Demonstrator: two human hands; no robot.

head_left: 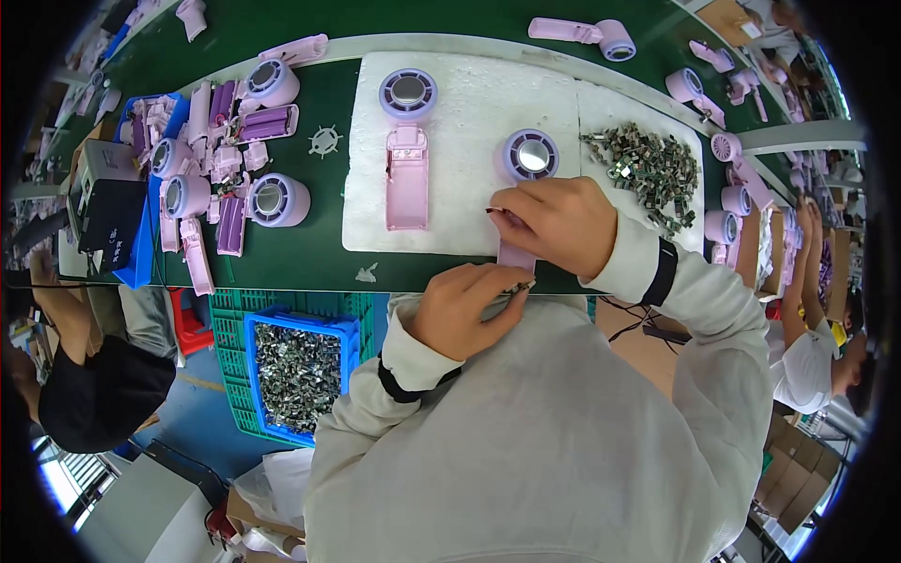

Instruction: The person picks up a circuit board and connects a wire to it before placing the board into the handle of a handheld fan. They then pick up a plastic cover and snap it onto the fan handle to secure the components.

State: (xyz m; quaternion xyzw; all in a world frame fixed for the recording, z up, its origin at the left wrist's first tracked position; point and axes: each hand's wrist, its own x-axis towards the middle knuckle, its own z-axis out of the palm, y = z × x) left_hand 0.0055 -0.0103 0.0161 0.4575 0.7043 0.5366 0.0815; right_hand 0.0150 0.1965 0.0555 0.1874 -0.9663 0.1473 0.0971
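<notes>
A pink handheld fan (504, 155) with a purple-rimmed round head lies on the white foam board, its handle partly hidden beneath my right hand (558, 225). That hand is closed, thumb and fingertips pinched around a small dark piece, perhaps a wire end, beside the handle. Lower down, at the table's front edge, my left hand (469, 310) pinches a small circuit board (521, 286) close to the handle's lower end. To their left lies a second pink fan (407, 183), its handle shell open and facing up, touched by neither hand.
Small circuit boards (648, 174) are heaped on the foam board (460, 84) at right. Pink fan parts and a blue bin (141, 239) crowd the left side. Below stands a blue crate (349, 338) of boards. Co-workers sit at both sides; a rail (798, 138) crosses at right.
</notes>
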